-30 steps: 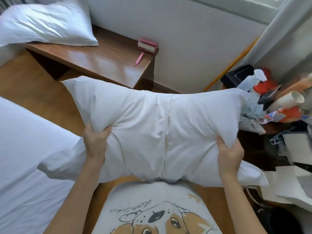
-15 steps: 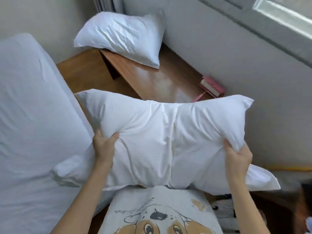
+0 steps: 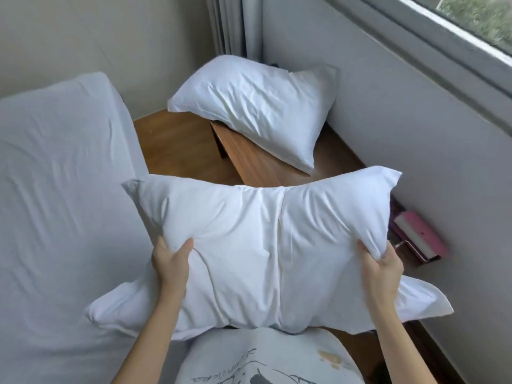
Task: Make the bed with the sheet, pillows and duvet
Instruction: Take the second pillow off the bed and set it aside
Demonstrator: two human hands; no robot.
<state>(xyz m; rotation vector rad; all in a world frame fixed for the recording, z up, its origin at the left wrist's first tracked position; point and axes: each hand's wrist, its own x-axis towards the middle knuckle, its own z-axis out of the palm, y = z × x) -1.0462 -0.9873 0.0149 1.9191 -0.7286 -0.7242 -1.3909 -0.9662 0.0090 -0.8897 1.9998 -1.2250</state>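
Head view. A white pillow (image 3: 266, 253) was held in the air in front of the person's chest, its long side running left to right and its broad face turned up toward the camera. The left hand (image 3: 170, 266) gripped the pillow near its left end, thumb on the upper face and fingers curled out of sight beneath; the right hand (image 3: 381, 268) gripped it near its right end in the same manner, bunching the cloth. The two hands were well apart, with the bulk of the pillow between and beyond them, while its near corners flared outward to either side of the forearms. To the left lay the bed (image 3: 63, 206), covered with a white sheet showing light creases; the pillow's near left corner overlapped the bed's edge in this view, though contact could not be judged. A second pillow (image 3: 249, 106) rested at the far end of a wooden counter (image 3: 257, 164) set along the right wall, below a window (image 3: 471, 26). A pink lint roller (image 3: 418, 236) lay on the counter just beyond the right hand, against the wall.
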